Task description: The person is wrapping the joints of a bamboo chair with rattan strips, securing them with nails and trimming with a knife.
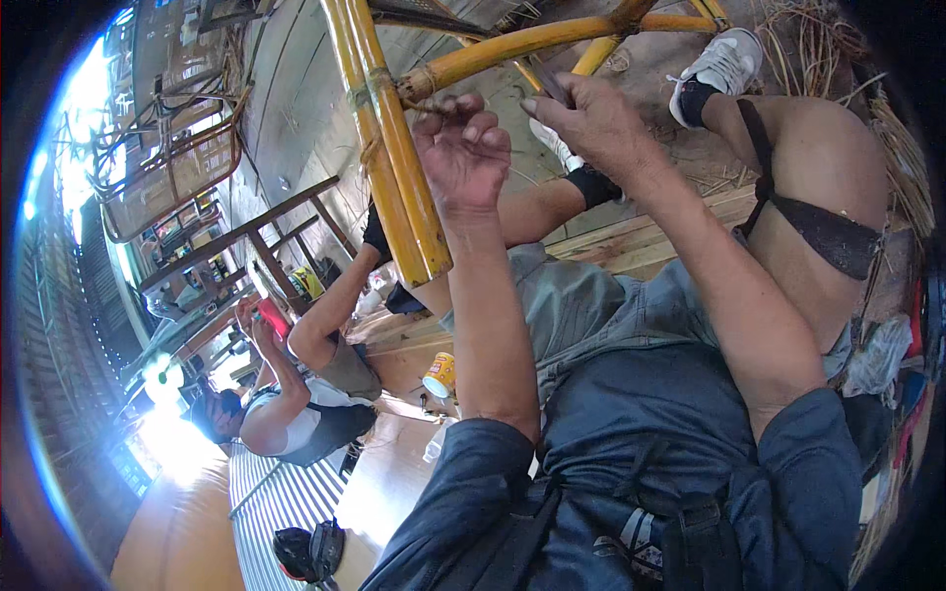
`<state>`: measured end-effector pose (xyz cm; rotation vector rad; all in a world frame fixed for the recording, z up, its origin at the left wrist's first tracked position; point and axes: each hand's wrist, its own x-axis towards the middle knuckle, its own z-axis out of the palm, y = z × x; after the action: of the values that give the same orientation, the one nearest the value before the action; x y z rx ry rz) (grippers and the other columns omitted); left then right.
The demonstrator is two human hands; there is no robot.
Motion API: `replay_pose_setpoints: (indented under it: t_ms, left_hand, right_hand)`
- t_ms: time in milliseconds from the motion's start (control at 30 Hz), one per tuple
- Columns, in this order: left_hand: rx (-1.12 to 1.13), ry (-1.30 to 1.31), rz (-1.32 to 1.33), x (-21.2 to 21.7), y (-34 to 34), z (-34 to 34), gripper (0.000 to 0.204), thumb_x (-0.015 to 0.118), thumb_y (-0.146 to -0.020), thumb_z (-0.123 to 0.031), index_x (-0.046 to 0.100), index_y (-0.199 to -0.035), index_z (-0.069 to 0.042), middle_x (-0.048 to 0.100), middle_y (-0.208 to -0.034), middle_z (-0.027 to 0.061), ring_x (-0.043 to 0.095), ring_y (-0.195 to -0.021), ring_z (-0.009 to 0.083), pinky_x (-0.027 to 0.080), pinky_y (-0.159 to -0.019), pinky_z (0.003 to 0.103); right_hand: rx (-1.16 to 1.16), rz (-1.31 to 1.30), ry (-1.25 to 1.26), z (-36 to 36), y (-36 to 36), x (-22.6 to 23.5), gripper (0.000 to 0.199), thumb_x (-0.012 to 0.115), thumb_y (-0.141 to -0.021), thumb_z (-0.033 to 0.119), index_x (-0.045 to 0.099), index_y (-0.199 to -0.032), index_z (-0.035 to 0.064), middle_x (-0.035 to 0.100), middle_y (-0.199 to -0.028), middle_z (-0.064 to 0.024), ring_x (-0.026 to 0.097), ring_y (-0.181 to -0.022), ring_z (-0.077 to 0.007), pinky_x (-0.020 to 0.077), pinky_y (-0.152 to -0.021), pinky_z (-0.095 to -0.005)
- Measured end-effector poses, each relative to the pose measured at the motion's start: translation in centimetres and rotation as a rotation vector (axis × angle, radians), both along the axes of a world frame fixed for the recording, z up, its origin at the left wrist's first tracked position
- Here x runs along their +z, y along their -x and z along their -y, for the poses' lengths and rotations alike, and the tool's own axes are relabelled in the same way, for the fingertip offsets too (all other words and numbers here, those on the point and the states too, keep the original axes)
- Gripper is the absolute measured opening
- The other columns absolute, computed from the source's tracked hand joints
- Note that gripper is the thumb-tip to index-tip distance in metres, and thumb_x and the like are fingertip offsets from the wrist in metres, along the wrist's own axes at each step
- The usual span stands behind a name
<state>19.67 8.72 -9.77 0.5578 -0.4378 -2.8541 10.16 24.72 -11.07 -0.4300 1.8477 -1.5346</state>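
A glossy yellow bamboo frame [406,187] stands in front of me, its paired upright poles tilted, with a curved crosspiece [522,51] joining them near the top. Beside that joint, my left hand [463,153] has its palm turned up and its fingers curled. A thin brown binding strip [426,104] runs from the joint into those fingers. To the right, my right hand [603,123] is closed on a dark, flat, blade-like tool [552,83], mostly hidden by the thumb and fingers. The tool is apart from my left hand.
At the left another person [296,419] sits with raised hands near a dark wooden frame [261,236]. A yellow cup [439,375] is on the wooden bench between us. Loose cane strips [813,49] lie at the far right; a dark strap [823,231] wraps my right knee.
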Motion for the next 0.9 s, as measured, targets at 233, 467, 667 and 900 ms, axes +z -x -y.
replay_pose_setpoints:
  t_ms: [233,467,667,900]
  left_hand:
    - [-0.132,-0.063,0.187,0.6,-0.8,-0.4,0.035,0.053,-0.083,-0.024,0.056,-0.113,-0.005,0.054,-0.120,0.0124,0.055,-0.103,0.0268,0.044,-0.090,0.042]
    - [-0.578,0.143,0.188,-0.9,-3.1,4.2,0.036,0.049,-0.090,-0.030,0.052,-0.117,-0.008,0.058,-0.115,0.0122,0.057,-0.098,0.0262,0.045,-0.087,0.041]
    - [-0.218,0.370,0.075,1.1,-4.3,7.3,0.037,0.048,-0.090,-0.035,0.051,-0.120,-0.012,0.055,-0.120,0.0100,0.052,-0.108,0.0290,0.043,-0.088,0.042]
    - [-0.279,0.431,0.257,1.4,-0.1,8.5,0.048,0.053,-0.086,-0.029,0.045,-0.125,-0.002,0.045,-0.133,0.0140,0.036,-0.127,0.0319,0.030,-0.102,0.049]
  right_hand:
    - [-0.075,-0.119,0.382,4.2,-1.1,1.3,0.034,0.059,-0.079,0.036,0.064,-0.090,0.0048,0.062,-0.073,-0.0191,0.061,-0.073,-0.0348,0.0476,-0.069,-0.0428]
    - [0.033,-0.345,0.177,5.8,0.5,2.9,0.026,0.056,-0.082,0.028,0.062,-0.092,0.0038,0.063,-0.079,-0.0186,0.062,-0.077,-0.0338,0.0489,-0.073,-0.0429]
    - [0.080,-0.445,0.098,7.5,5.6,5.2,0.026,0.051,-0.082,0.024,0.064,-0.088,0.0027,0.063,-0.082,-0.0211,0.063,-0.079,-0.0358,0.0495,-0.073,-0.0437]
    - [0.148,-0.753,-0.050,14.2,8.6,0.9,0.013,0.054,-0.076,0.013,0.063,-0.071,0.0041,0.063,-0.076,-0.0200,0.059,-0.060,-0.0322,0.0437,-0.052,-0.0417]
